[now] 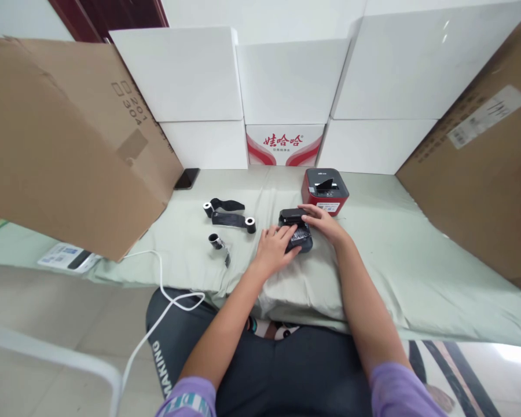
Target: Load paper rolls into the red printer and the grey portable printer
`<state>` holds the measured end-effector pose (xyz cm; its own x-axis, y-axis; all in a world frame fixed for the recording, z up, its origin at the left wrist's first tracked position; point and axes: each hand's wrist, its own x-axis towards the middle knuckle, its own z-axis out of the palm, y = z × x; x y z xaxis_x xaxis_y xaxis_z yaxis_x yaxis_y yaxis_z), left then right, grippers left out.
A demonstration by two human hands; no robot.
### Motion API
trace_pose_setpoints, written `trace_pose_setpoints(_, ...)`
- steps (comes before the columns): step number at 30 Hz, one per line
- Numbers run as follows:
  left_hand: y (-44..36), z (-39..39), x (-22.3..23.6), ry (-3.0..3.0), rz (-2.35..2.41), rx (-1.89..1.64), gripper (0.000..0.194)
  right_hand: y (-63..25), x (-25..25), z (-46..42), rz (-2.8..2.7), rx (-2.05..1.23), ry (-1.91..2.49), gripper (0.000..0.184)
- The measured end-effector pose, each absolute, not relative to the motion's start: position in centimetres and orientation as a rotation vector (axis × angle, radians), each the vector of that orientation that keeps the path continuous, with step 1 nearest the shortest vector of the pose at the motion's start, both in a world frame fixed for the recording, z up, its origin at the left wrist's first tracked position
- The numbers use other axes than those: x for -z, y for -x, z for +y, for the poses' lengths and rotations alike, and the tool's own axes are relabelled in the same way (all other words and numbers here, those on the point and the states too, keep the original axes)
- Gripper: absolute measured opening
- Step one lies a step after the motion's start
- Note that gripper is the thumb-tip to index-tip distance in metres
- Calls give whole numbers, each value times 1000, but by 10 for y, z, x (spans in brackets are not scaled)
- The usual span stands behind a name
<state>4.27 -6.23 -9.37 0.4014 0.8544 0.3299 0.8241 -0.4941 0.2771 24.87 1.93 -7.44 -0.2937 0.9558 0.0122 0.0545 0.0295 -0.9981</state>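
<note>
In front of me on the green cloth lies a small black device (304, 242) with a raised lid (290, 216), resembling a portable printer. Something shiny, partly covered by fingers, shows inside it. My left hand (274, 249) grips the device from the left, fingers across its top and thumb along its near side. At the lid's right end, my right hand (323, 223) holds on with fingertips and thumb. Just behind stands a red and black boxy printer (325, 194) with a slip sticking up from its top.
Black strips on white-cored rolls (229, 219) and a smaller roll (216, 241) lie to the left. A phone (187, 179) rests further back. White boxes (292, 81) wall off the rear; cardboard panels (69, 139) flank the sides. A white cable (160, 272) hangs over the front edge.
</note>
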Motion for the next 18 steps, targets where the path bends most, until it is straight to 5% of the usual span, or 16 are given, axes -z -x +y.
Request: trace_pose_setpoints(18,-35,-50,101,-2084,1480,-1063,49,-249,78,22,-1580,-1400,1115,53)
